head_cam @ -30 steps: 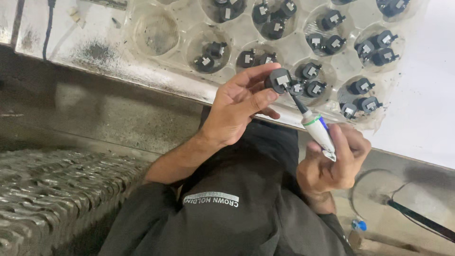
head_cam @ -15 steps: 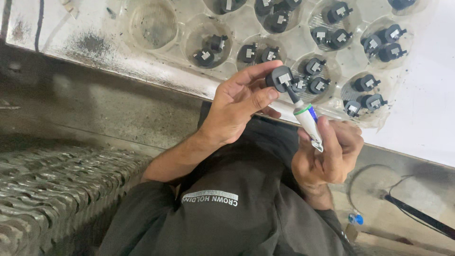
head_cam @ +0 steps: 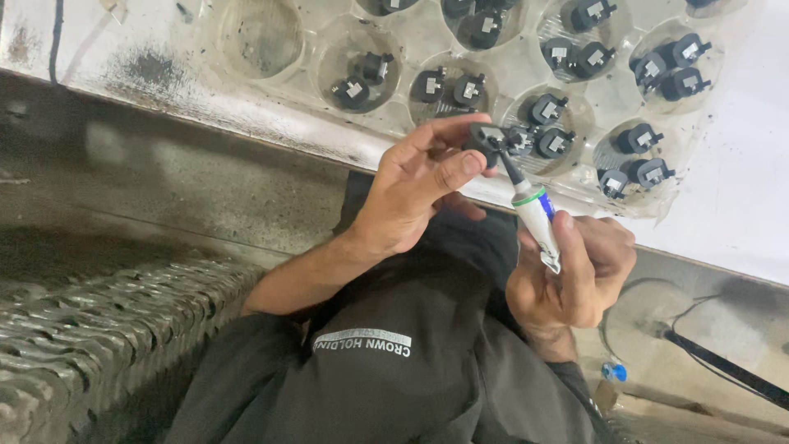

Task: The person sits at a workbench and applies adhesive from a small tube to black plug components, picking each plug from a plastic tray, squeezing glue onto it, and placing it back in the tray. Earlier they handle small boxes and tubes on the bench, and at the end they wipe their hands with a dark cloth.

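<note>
My left hand (head_cam: 415,185) pinches a small black plastic part (head_cam: 485,138) between thumb and fingers, just in front of the table edge. My right hand (head_cam: 575,275) grips a small white tube (head_cam: 536,218) with a green band and a dark nozzle, whose tip touches the held part. Right behind the hands lies a clear plastic tray (head_cam: 518,74) with round pockets. Most pockets hold one or two similar black parts (head_cam: 552,123); one pocket at the left (head_cam: 263,37) is bare.
The tray rests on a worn white table (head_cam: 740,197) with dark smudges. Below are a grey floor, a ribbed metal grating (head_cam: 90,329) at the left, a black cable (head_cam: 723,366) and a small blue cap (head_cam: 613,372) at the right. My dark shirt fills the lower middle.
Both hands stay together at the black part; the tube has tilted slightly and its nozzle remains on the part. The view has shifted a little.
</note>
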{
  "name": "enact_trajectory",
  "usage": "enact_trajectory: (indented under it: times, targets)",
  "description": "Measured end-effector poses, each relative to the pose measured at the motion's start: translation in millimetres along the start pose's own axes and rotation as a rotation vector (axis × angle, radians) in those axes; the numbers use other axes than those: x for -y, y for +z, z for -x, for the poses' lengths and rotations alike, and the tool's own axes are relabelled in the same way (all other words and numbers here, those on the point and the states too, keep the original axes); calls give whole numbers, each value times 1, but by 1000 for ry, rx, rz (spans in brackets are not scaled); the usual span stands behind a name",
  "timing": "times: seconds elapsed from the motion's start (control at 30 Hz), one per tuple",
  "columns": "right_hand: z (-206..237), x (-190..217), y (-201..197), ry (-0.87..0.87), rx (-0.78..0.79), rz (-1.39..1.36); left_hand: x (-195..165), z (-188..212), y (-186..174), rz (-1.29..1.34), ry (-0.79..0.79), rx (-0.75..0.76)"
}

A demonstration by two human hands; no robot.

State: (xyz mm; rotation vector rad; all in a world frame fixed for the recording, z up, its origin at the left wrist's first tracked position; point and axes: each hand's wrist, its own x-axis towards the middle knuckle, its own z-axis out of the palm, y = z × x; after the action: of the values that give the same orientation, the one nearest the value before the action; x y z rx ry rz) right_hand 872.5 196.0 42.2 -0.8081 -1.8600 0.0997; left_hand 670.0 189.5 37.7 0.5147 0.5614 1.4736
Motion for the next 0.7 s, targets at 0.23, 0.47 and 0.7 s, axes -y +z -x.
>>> enact_trajectory:
  times: [0.23, 0.47, 0.7]
  targets:
    - [1, -4, -2, -51, -52, 73, 14, -1, -3, 93, -49, -29]
    - [2, -6, 0, -34, -26, 69, 14, 1, -2, 105, -69, -33]
    - [2, -7, 1, -39, -27, 66, 15, 1, -3, 107, -66, -23]
